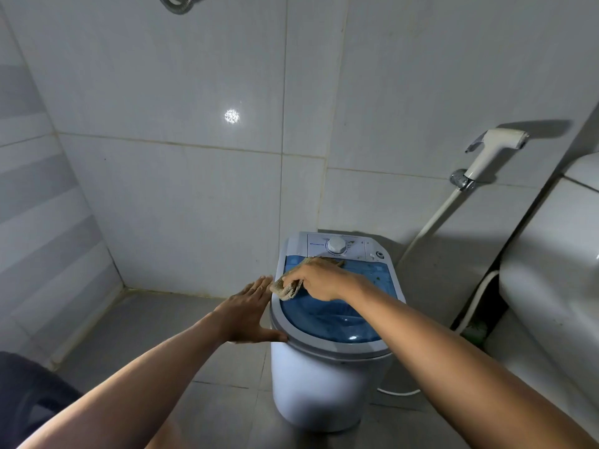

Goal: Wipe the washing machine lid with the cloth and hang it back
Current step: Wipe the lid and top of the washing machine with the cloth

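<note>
A small white washing machine [317, 384] stands on the grey tiled floor against the back wall. Its translucent blue lid [337, 319] is closed, with a white control panel and dial [337, 245] behind it. My right hand [319, 281] grips a crumpled beige cloth [287, 290] and presses it on the lid's far left part. My left hand [249, 311] lies flat with straight fingers against the machine's left rim, thumb along the front edge. Small specks of dirt sit on the lid's right side.
A white toilet tank [551, 270] stands close on the right. A handheld bidet sprayer [492, 150] hangs on the wall above, its hose running down behind the machine. A white cord [398, 392] lies on the floor. A dark object [29, 400] sits at the lower left.
</note>
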